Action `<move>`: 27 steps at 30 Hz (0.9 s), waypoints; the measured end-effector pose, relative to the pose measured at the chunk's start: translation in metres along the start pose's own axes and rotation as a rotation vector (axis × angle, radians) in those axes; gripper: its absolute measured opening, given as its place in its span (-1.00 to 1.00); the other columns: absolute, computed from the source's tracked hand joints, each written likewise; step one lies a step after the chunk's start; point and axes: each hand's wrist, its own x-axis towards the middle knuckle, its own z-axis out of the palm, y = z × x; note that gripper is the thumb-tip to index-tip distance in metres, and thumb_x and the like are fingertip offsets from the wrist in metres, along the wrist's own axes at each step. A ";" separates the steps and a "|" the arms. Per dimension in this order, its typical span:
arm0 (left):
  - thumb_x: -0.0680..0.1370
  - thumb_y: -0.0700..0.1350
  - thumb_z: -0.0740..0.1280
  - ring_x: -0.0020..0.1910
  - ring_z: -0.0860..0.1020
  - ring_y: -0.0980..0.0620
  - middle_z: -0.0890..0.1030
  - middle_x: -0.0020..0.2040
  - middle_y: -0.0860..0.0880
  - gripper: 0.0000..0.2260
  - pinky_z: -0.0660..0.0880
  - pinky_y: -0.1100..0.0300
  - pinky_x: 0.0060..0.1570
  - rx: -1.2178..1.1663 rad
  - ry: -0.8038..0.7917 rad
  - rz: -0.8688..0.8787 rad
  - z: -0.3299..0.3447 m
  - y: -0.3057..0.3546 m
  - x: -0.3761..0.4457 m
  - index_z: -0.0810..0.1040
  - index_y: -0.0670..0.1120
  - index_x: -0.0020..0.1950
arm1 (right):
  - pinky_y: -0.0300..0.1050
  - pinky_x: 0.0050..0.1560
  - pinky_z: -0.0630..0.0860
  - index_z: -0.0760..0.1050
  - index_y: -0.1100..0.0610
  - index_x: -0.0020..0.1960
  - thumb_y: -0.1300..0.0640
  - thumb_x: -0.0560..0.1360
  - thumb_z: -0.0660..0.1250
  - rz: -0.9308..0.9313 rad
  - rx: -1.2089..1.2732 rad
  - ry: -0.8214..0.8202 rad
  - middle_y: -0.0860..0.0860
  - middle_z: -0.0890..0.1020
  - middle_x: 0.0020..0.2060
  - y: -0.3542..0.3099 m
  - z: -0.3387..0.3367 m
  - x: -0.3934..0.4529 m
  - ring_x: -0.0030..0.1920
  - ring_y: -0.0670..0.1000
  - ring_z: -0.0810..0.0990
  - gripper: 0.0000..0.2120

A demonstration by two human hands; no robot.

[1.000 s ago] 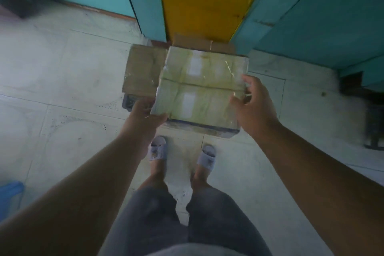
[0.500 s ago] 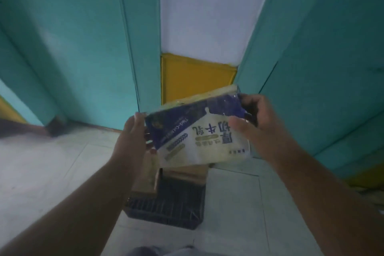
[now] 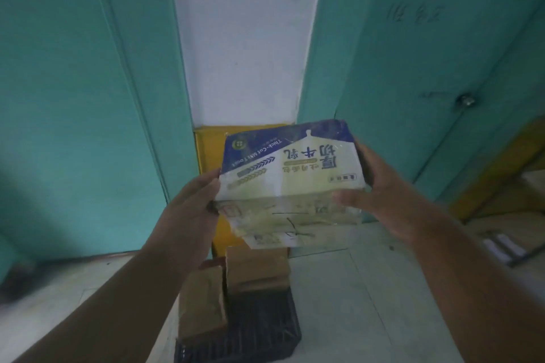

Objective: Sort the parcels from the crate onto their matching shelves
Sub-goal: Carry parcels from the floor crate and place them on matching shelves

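**Parcel held up in both hands above the crate**

You grip the parcel between your two hands: your left hand presses flat against its left edge, and your right hand wraps its right end, thumb on the front face. The blue-and-cream printed side faces you, upside down. Below it on the floor sits the dark crate, with brown cardboard parcels inside. Teal doors flank a white and yellow wall strip.

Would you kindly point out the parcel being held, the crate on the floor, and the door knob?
parcel (image 3: 290, 177): head view, on its printed top face.
crate (image 3: 262, 324): head view, on its dark slatted side.
door knob (image 3: 465, 101): head view, on the round metal knob.
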 end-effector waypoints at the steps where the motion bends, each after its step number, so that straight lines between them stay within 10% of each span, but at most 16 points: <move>1: 0.54 -0.17 0.35 0.16 0.63 -0.11 0.68 0.16 -0.15 -0.77 0.50 -0.02 0.17 0.027 -0.018 -0.013 0.006 -0.001 -0.001 0.68 -0.08 0.16 | 0.11 0.16 0.58 0.27 -0.07 0.51 -0.01 0.16 0.65 0.037 0.039 0.108 -0.06 0.64 0.23 0.000 0.000 -0.005 0.22 0.01 0.63 0.00; 9: 0.52 -0.34 0.38 0.08 0.69 -0.03 0.72 0.09 0.05 -0.46 0.65 0.05 -0.14 0.269 -0.309 -0.178 0.053 -0.037 -0.007 0.48 0.25 0.29 | 0.29 -0.07 0.66 0.49 -0.03 0.15 -0.16 0.48 0.42 0.264 -0.068 0.654 0.00 0.71 -0.06 0.007 -0.019 -0.053 -0.11 0.07 0.73 -0.67; 16: 0.55 -0.19 0.40 0.13 0.66 -0.03 0.67 0.20 0.01 -0.57 0.63 -0.10 0.05 0.358 -0.257 -0.175 0.101 -0.060 -0.013 0.46 0.09 0.39 | 0.23 0.07 0.63 0.34 -0.28 0.34 -0.15 0.26 0.54 0.236 -0.080 0.490 0.02 0.64 0.13 0.020 -0.068 -0.099 -0.01 0.06 0.72 -0.29; 21: 0.31 -0.06 0.54 0.02 0.69 0.08 0.58 0.17 0.17 -0.04 0.67 -0.04 -0.09 0.470 -0.329 -0.189 0.141 -0.086 -0.020 0.08 0.38 0.54 | -0.05 -0.09 0.63 0.40 -0.15 0.32 -0.12 0.41 0.52 0.243 -0.276 0.651 -0.10 0.67 0.01 0.031 -0.103 -0.120 -0.06 -0.09 0.70 -0.46; 27: 0.40 -0.24 0.55 0.10 0.66 -0.11 0.64 0.15 0.01 -0.52 0.66 -0.14 -0.04 0.384 -0.215 -0.233 0.223 -0.148 -0.031 0.54 0.30 0.07 | -0.23 -0.25 0.47 0.44 -0.20 0.22 -0.07 0.47 0.46 0.290 -0.553 0.494 -0.27 0.63 -0.12 0.028 -0.188 -0.163 -0.15 -0.25 0.60 -0.63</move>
